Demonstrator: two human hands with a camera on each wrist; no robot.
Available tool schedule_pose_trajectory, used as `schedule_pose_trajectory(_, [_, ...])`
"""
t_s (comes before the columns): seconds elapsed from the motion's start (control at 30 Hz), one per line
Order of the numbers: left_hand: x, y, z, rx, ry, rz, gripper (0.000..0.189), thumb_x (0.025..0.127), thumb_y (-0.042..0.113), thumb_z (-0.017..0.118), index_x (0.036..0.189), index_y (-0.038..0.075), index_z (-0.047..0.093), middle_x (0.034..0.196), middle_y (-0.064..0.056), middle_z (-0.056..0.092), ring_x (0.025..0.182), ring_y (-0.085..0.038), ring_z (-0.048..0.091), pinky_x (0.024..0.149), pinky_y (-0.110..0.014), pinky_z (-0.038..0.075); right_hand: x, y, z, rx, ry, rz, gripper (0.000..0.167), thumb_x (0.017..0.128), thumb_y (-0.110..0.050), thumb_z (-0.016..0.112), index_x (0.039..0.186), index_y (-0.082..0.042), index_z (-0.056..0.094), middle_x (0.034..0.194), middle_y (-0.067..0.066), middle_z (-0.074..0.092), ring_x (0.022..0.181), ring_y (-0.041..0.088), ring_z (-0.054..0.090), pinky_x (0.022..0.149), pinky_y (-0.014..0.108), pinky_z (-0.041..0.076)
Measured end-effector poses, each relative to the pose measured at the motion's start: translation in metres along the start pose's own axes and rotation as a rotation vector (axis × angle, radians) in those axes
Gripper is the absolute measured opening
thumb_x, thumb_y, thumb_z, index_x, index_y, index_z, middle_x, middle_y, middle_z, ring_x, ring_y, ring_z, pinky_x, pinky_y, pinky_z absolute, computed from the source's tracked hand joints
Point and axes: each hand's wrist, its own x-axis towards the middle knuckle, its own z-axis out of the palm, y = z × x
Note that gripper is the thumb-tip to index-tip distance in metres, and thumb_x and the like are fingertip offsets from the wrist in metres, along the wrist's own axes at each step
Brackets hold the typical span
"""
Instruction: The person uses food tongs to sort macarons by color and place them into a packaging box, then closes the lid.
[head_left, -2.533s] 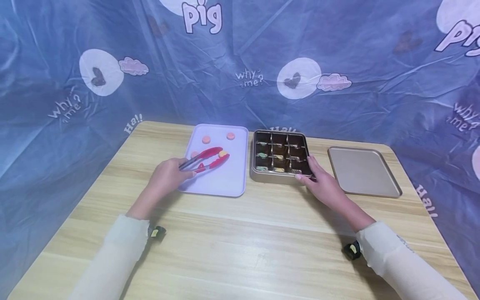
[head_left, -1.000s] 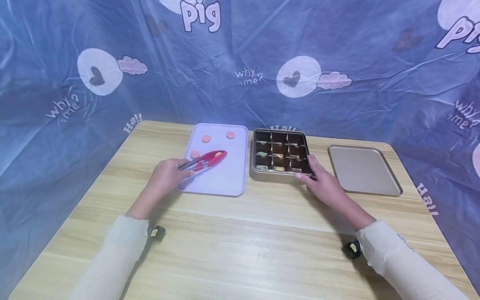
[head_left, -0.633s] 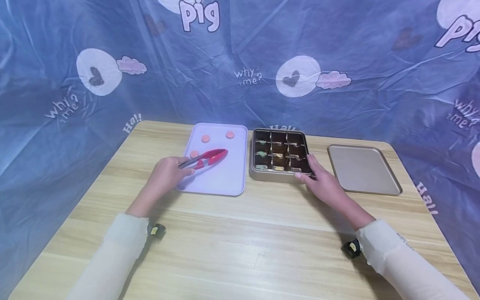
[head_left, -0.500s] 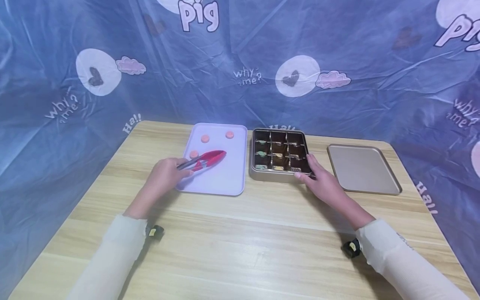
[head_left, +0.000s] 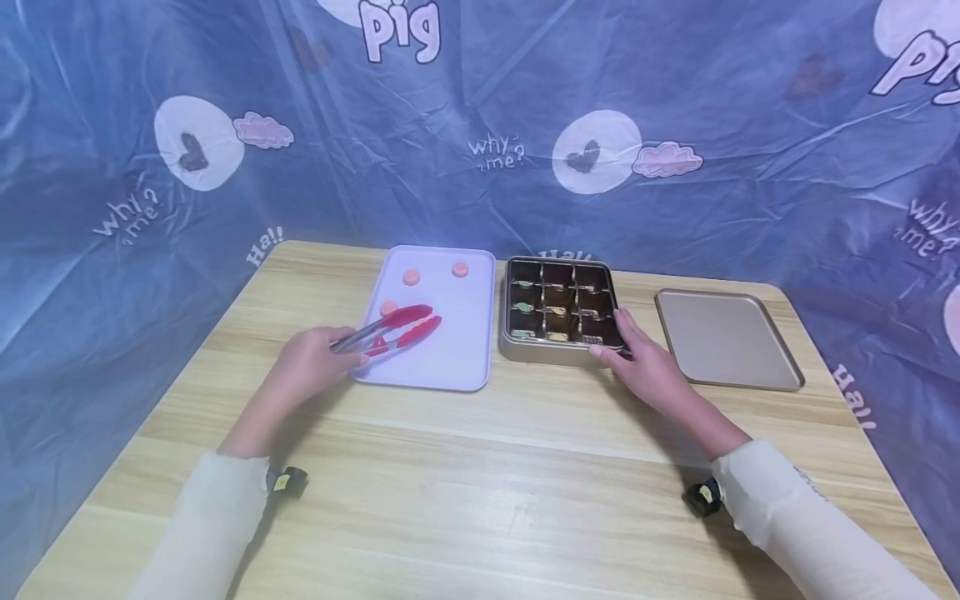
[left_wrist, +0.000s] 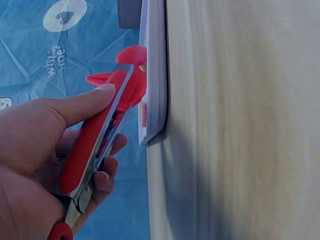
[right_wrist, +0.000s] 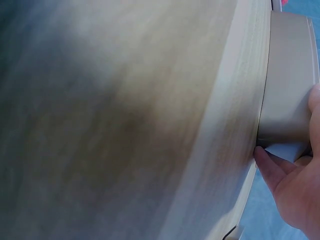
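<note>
My left hand (head_left: 309, 367) holds red-tipped metal tongs (head_left: 408, 315) over the lilac tray (head_left: 450, 367). Their heads stand a little apart. In the left wrist view, the thumb presses one red handle (left_wrist: 82, 150) while fingers curl round the other side. A small tan-yellow patch (left_wrist: 143, 67) shows by the tong heads; whether they grip it I cannot tell. Pink round pieces (head_left: 411, 277) lie on the tray, one beside the tongs. My right hand (head_left: 648, 371) grips the near right corner of a bronze tin box (head_left: 551, 355), thumb in front, fingers along its side.
The box has a dark divider (head_left: 558, 271) with several compartments; green and yellow bits show in some. Its likely lid (head_left: 727, 337), flat and bronze, lies to the right on the wooden table (head_left: 480, 475). A blue printed cloth (head_left: 420, 167) hangs behind and at the sides.
The tongs closed over a yellow piece on the tray, then parted slightly as my left hand drew back to the left and nearer. The yellow piece is no longer plain to see. My right hand stayed.
</note>
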Motion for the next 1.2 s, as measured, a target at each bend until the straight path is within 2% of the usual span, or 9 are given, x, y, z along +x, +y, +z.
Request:
schedule_pose_trajectory(0.37, [-0.015,-0.014,-0.007,0.037,0.019,0.031,0.062,0.089,0.037,0.074,0.139,0.004,0.059,0.132,-0.023,0.064,0.117,-0.039,0.061,0.102,-0.06,0.045,0.001,0.0,-0.001,0.005,-0.005,0.008,0.099,0.093,-0.073,0.046,0.163,-0.02,0.0,0.17,0.005,0.0,0.152,0.045,0.012,0.12,0.064,0.015])
schedule_pose_trajectory(0.47, [-0.019,-0.016,-0.009,0.034,0.019,0.028,0.062,0.089,0.036,0.075,0.14,0.003,0.059,0.133,-0.024,0.063,0.117,-0.039,0.06,0.101,-0.06,0.045,0.001,0.0,-0.001,0.006,-0.006,0.008,0.099,0.093,-0.073,0.046,0.163,-0.02,0.0,0.17,0.005,0.0,0.152,0.045,0.012,0.12,0.064,0.015])
schedule_pose_trajectory(0.63, [-0.024,-0.019,-0.01,0.036,0.019,0.02,0.065,0.089,0.038,0.075,0.142,0.005,0.057,0.138,-0.024,0.061,0.126,-0.043,0.056,0.106,-0.062,0.041,0.0,0.0,0.0,0.002,-0.004,0.004,0.098,0.094,-0.071,0.046,0.163,-0.019,0.001,0.17,0.006,0.0,0.152,0.045,0.012,0.12,0.064,0.015])
schedule_pose_trajectory(0.97, [-0.026,-0.02,-0.01,0.036,0.01,-0.008,0.068,0.088,0.043,0.075,0.144,0.009,0.056,0.142,-0.024,0.056,0.133,-0.046,0.05,0.108,-0.064,0.038,0.001,0.0,0.0,0.006,-0.002,0.004,0.098,0.094,-0.072,0.047,0.163,-0.02,0.0,0.17,0.005,0.0,0.153,0.044,0.011,0.12,0.063,0.015])
schedule_pose_trajectory(1.2, [-0.028,-0.026,-0.012,0.046,-0.004,-0.018,0.074,0.087,0.047,0.075,0.146,0.008,0.053,0.143,-0.026,0.056,0.124,-0.042,0.054,0.101,-0.062,0.043,0.001,0.001,0.001,0.005,-0.002,0.004,0.098,0.093,-0.072,0.046,0.162,-0.021,0.0,0.17,0.005,-0.001,0.153,0.044,0.011,0.12,0.063,0.015])
